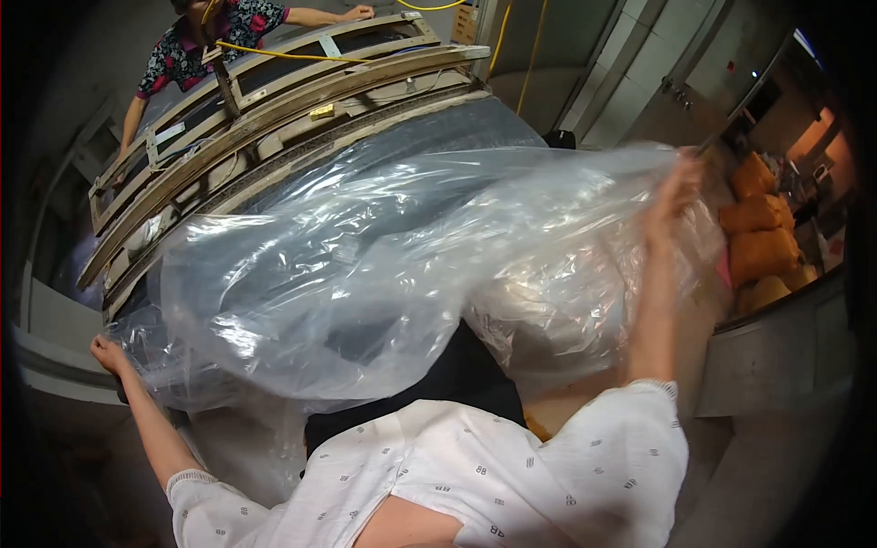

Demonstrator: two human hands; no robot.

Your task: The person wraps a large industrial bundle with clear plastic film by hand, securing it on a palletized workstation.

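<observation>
A large sheet of clear plastic film [393, 265] spreads out in front of me, wrinkled and shiny, billowing between my two arms. At the far left, my left hand [107, 353] is closed on the film's edge. Out to the right and raised, my right hand [674, 196] grips the film's other side; motion smears it, though the fingers look closed around the plastic. Beneath the film lies a dark grey flat surface [457, 123], showing through in places. The film's near edge drapes down close to my waist.
Beyond the film stands a long wooden frame [301, 87] with slats and metal plates. A yellow cord [292, 53] crosses it. Another person [206, 46] in a flowered shirt leans over its far side, arms spread. Several orange sacks [763, 247] are stacked at the right.
</observation>
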